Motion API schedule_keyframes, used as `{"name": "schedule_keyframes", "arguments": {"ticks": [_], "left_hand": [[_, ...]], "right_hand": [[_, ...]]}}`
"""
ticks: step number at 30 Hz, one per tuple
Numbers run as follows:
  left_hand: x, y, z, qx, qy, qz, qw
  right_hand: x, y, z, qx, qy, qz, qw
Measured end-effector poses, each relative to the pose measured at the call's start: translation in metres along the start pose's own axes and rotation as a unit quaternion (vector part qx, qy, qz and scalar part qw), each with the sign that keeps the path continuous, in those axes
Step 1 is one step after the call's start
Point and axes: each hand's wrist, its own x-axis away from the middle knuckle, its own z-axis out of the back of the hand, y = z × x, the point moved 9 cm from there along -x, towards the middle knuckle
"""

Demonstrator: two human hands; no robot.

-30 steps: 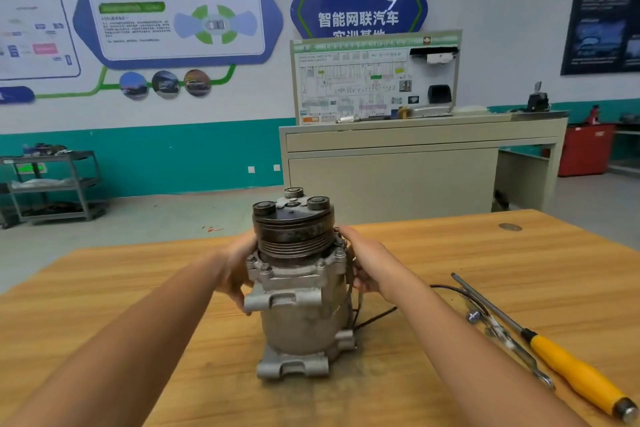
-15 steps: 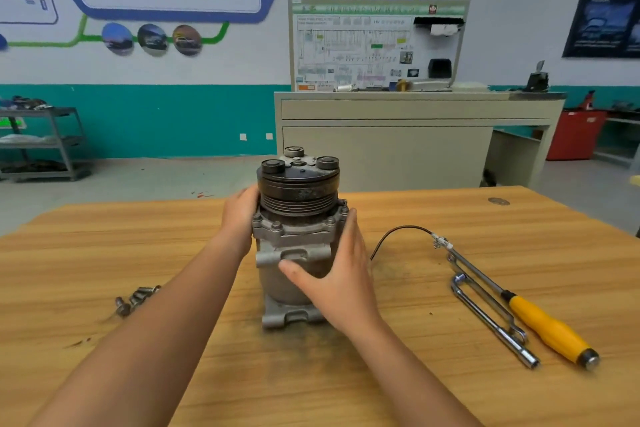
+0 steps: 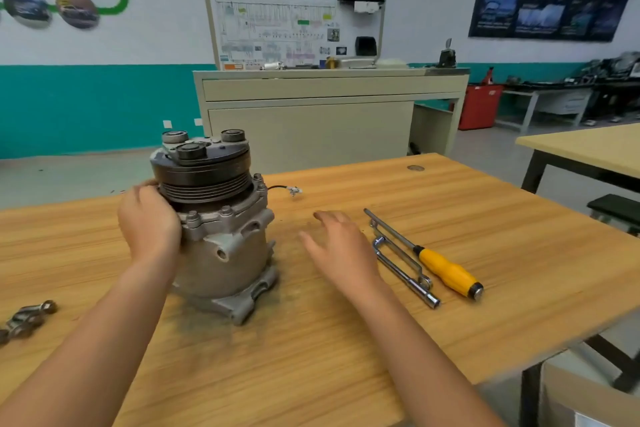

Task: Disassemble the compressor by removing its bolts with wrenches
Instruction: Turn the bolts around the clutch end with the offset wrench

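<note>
A grey metal compressor (image 3: 221,246) with a dark grooved pulley on top stands upright on the wooden table (image 3: 485,239), bolts visible around its flange. My left hand (image 3: 149,222) grips the compressor's left side just below the pulley. My right hand (image 3: 341,246) hovers over the table to the right of the compressor, fingers spread, holding nothing. Just right of that hand lie a chrome L-shaped socket wrench (image 3: 403,274) and a yellow-handled driver (image 3: 446,270).
Several loose bolts (image 3: 24,321) lie at the table's left edge. The compressor's black wire with a small connector (image 3: 294,190) trails behind it. A second table (image 3: 585,146) stands at the right; a beige training bench (image 3: 311,107) stands beyond.
My right hand has let go of the compressor's front and moved right toward the tools. The compressor has been turned, so a different side faces me. The view shifted right and down.
</note>
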Motion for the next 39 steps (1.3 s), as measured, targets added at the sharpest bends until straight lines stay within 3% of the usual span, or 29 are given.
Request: {"name": "schedule_keyframes", "arguments": {"ticks": [4, 10, 15, 20, 25, 29, 31, 33, 36, 39], "left_hand": [[0.011, 0.002, 0.007, -0.024, 0.019, -0.028, 0.999], [0.019, 0.006, 0.011, -0.103, 0.011, -0.065, 0.993], [0.019, 0.012, 0.013, -0.171, -0.028, -0.128, 0.977], [0.020, 0.014, 0.014, -0.161, -0.031, -0.145, 0.976], [0.018, 0.017, 0.015, -0.168, -0.045, -0.175, 0.969], [0.015, 0.016, 0.016, -0.172, -0.065, -0.176, 0.967], [0.014, 0.015, 0.016, -0.171, -0.067, -0.170, 0.968], [0.016, 0.017, 0.015, -0.181, -0.070, -0.177, 0.965], [0.022, 0.023, 0.017, -0.185, -0.084, -0.197, 0.959], [0.030, 0.024, 0.024, -0.181, -0.111, -0.216, 0.953]], "right_hand": [[0.007, 0.067, 0.042, 0.161, 0.002, -0.114, 0.980], [0.014, 0.101, 0.029, 0.287, -0.100, -0.133, 0.943], [0.011, 0.103, 0.017, 0.302, -0.110, -0.119, 0.939], [0.007, 0.114, 0.038, 0.265, -0.038, -0.148, 0.952], [-0.008, 0.113, 0.024, 0.319, -0.126, -0.145, 0.928], [-0.007, 0.117, 0.035, 0.202, -0.061, -0.179, 0.961], [-0.003, 0.105, 0.050, 0.103, -0.003, -0.171, 0.980], [0.001, 0.084, 0.061, -0.065, 0.012, -0.146, 0.987], [0.015, 0.031, 0.062, -0.333, -0.091, -0.112, 0.932], [0.029, -0.022, 0.062, -0.329, -0.184, -0.005, 0.926]]}}
